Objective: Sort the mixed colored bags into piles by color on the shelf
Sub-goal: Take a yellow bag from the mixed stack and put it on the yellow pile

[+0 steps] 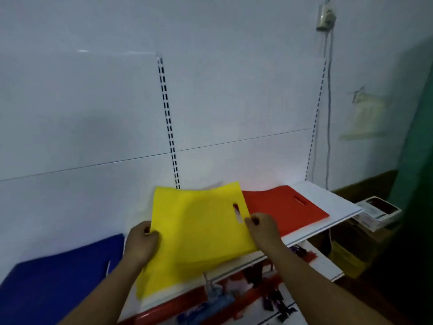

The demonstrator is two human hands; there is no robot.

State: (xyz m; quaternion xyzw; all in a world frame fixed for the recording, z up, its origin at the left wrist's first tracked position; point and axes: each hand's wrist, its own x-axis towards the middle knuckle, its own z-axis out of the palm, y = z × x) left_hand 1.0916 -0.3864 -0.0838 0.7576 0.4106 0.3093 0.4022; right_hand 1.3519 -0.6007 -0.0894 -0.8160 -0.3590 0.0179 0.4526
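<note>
A flat yellow bag [199, 228] with a cut-out handle slot is held above the white shelf [328, 202], over more yellow material [159, 282] lying at the shelf's front edge. My left hand [141, 242] pinches its left edge and my right hand [262, 227] pinches its right edge beside the slot. A red bag [285, 207] lies flat on the shelf to the right. A blue bag [54, 285] lies flat at the left. A white sheet peeks out behind the yellow bag's top.
A white back panel with slotted uprights [167, 123] rises behind the shelf. Below it, a lower shelf holds small packaged items [218, 303] and red trim. Boxes [379, 212] stand at the right, beside a green surface [417, 137].
</note>
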